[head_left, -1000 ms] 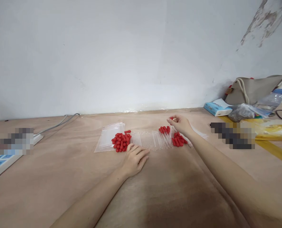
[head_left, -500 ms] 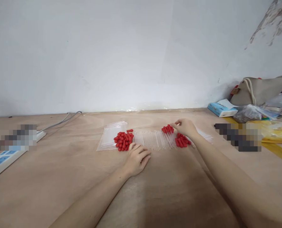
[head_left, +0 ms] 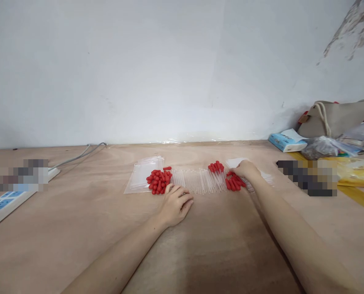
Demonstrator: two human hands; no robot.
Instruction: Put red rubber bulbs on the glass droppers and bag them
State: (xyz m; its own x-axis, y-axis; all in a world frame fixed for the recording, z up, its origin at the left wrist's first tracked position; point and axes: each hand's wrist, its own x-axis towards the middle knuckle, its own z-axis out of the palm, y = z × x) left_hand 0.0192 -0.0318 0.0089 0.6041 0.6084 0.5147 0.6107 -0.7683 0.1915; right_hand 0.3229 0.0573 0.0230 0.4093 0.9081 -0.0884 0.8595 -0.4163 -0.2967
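Observation:
My left hand [head_left: 176, 205] rests on the table, fingers loosely stretched and holding nothing, beside a large pile of red rubber bulbs [head_left: 158, 182]. Side by side to the right lies a row of clear thin tubes [head_left: 189, 181]. Several tubes at the row's right end have red bulbs [head_left: 216, 166] on their far ends. My right hand [head_left: 246, 170] is at a smaller pile of red rubber bulbs [head_left: 234, 182], its fingertips pinched against one bulb at the pile's far edge. Clear plastic bags [head_left: 139, 175] lie left of the large pile; more bags [head_left: 266, 178] are partly hidden behind my right hand.
A power strip [head_left: 4, 204] with a grey cable [head_left: 85, 152] lies at the left. On the right are a blue tissue pack [head_left: 287, 141], a beige bag [head_left: 342, 118], clear plastic bags [head_left: 322, 147] and a yellow package [head_left: 353, 170]. A white wall [head_left: 169, 73] borders the table's back.
My right hand carried a red bulb above the table, came down beside the capped tubes, then moved right and nearer to the small bulb pile. My left hand stays in place; the view shifted slightly.

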